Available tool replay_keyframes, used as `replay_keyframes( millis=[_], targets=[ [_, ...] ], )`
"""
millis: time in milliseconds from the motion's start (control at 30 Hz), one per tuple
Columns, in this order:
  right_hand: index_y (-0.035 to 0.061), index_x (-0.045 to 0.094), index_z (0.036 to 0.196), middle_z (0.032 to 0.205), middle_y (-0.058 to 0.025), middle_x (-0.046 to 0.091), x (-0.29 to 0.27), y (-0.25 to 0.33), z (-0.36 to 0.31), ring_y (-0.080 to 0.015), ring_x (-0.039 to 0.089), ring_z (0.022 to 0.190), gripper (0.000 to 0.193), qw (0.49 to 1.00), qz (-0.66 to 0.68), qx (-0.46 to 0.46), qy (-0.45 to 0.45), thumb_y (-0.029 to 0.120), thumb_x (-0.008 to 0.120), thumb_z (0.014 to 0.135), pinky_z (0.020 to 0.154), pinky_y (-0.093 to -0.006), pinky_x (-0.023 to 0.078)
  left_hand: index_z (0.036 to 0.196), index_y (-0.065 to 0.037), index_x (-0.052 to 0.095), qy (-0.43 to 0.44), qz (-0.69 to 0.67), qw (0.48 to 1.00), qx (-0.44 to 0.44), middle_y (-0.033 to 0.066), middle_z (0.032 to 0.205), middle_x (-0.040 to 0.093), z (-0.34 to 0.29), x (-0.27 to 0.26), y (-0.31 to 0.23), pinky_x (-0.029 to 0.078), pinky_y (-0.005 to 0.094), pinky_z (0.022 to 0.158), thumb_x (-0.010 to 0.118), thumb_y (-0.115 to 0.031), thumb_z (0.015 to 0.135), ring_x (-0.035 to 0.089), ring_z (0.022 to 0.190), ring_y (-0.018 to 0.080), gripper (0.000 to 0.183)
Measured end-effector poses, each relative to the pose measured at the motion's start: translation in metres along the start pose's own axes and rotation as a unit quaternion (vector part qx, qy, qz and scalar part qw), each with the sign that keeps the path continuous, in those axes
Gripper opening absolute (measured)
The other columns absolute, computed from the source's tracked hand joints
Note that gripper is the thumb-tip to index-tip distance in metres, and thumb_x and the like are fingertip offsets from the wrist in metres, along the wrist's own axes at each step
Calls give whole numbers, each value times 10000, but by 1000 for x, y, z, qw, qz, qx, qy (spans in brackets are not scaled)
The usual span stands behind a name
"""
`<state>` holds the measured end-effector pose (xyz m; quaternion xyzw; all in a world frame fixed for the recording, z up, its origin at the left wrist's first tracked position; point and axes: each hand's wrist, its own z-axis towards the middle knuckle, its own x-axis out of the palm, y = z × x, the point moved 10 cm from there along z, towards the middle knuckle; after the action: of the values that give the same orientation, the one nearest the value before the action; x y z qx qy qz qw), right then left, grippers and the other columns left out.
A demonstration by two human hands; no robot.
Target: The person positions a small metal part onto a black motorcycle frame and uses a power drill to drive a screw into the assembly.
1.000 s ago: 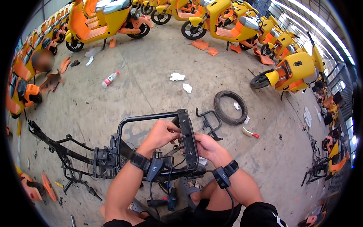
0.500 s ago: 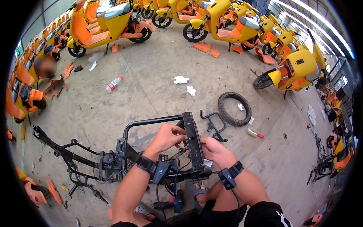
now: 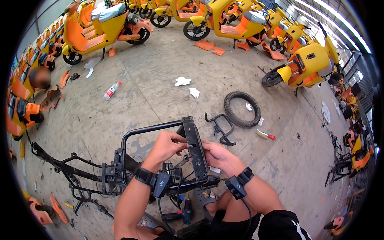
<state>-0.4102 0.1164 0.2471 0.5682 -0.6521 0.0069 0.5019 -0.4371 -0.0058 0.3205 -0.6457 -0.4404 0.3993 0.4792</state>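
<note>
A bare black scooter frame [image 3: 150, 129] lies in front of me, its flat drilled cross plate [image 3: 197, 154] at the right end. My left hand [image 3: 168, 149] is closed in a pinch at the plate's left edge, on something too small to make out. On the plate's other side, my right hand [image 3: 218, 154] has its thumb and fingers bent together against the edge. Its fingertips are partly hidden, and so is whatever they hold. Below the plate, between my legs, a dark cordless drill [image 3: 186, 213] stands near hanging black cables.
Beyond the frame lie a black tyre [image 3: 228, 114], a bent black tube bracket [image 3: 219, 127] and a red-handled brush-like tool [image 3: 267, 135]. Farther off are white crumpled cloths [image 3: 183, 81], a plastic bottle [image 3: 112, 91] and orange panels [image 3: 205, 45]. Yellow scooters [image 3: 224, 20] stand around.
The whole scene has shifted slightly left and up in view. Both hands stay at the cross plate, with only small finger movements.
</note>
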Motion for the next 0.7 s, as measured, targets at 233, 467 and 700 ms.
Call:
replay_keyframes(
  millis=[233,467,700],
  targets=[
    [-6,554,1152,988,-118,635,1,-1,1,-228,642,853,278,1000,14,10,6,148,412,971,789,-378,539,830,83,674,4,24,999,43,92,749,617,-1,0,-8,508,240,504,669,-11,769,618,583,125,113],
    [-11,531,1189,1055,-122,632,-3,-1,2,-264,643,893,298,1000,-13,10,0,151,410,970,800,-397,540,809,84,663,3,29,999,46,86,698,608,1,2,-10,494,239,493,679,-21,769,621,566,128,113],
    [-14,520,1200,1088,-122,622,1,-1,1,-281,638,919,307,1000,-10,17,7,156,406,971,825,-401,534,909,68,676,12,54,996,74,88,716,629,1,4,-11,541,258,530,664,16,765,640,613,151,154]
  ],
)
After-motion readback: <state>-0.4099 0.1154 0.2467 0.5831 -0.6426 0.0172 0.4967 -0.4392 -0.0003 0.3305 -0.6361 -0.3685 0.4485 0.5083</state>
